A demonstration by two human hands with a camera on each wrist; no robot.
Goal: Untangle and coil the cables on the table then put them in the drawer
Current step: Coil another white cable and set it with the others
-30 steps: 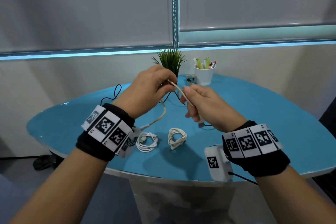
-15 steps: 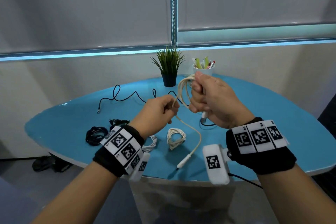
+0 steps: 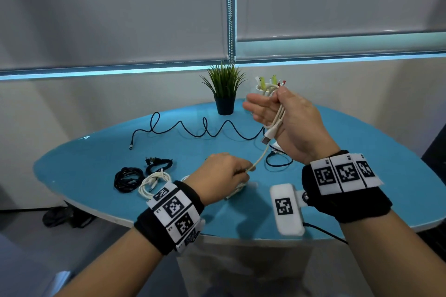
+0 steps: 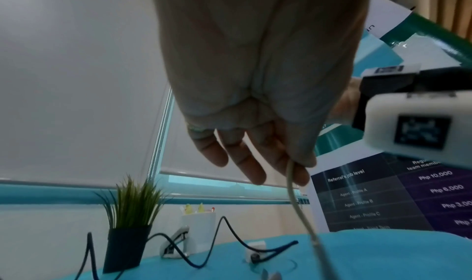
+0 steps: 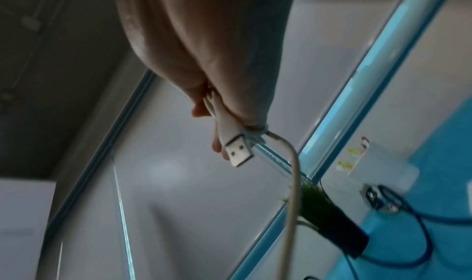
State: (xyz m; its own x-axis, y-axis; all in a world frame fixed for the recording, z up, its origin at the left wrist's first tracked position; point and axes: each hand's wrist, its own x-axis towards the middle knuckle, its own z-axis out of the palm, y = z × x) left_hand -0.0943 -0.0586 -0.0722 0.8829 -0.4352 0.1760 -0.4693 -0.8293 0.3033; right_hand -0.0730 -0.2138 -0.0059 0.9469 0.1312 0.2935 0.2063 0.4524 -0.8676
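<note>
A cream USB cable (image 3: 280, 113) is looped several times in my raised right hand (image 3: 270, 103), whose thumb clamps the loops against the palm while the fingers stretch out. Its USB plug (image 5: 236, 149) hangs below that hand. The cable's free tail runs down to my left hand (image 3: 246, 170), which pinches it low over the blue table (image 3: 96, 164). In the left wrist view the cable (image 4: 301, 213) leaves the pinch between thumb and forefinger. No drawer is in view.
A long black cable (image 3: 205, 128) snakes across the back of the table. Two black coils (image 3: 128, 178) and a white coil (image 3: 154, 182) lie at the left. A potted plant (image 3: 224, 89) and a pen cup (image 3: 265, 84) stand at the back.
My right hand has risen and moved right with more loops in it. My left hand has dropped toward the table, sliding along the tail.
</note>
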